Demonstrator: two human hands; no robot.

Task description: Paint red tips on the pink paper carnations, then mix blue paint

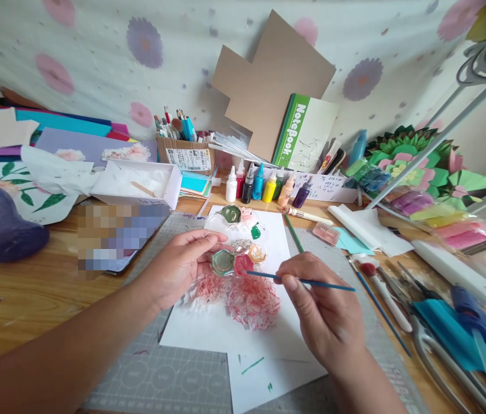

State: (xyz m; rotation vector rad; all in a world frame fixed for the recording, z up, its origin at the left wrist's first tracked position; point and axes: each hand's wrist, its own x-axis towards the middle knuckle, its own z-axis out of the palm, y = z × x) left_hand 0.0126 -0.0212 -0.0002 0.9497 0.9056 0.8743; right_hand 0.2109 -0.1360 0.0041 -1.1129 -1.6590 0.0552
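Pinching right fingers [291, 283]: blue brush [324, 284], tip at red paint [241, 264]
Left fingers [202, 246]: gripping palette [222, 261]
Right bloom [253, 305], below fingers: mostly reddened
Left bloom [206, 290]: whiter, apparently less finished

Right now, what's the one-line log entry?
left hand: holding clear palette | right hand: holding blue brush, tip at red paint | nearby: pink-tinged flowers on white paper

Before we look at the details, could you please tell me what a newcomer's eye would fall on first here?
Probably the ruffled pink and white flower on the white paper, just below the clear palette in the left hand and the blue brush in the right hand. Next might come the row of paint bottles behind them, then the large brown cardboard at the back, behind the notebook.
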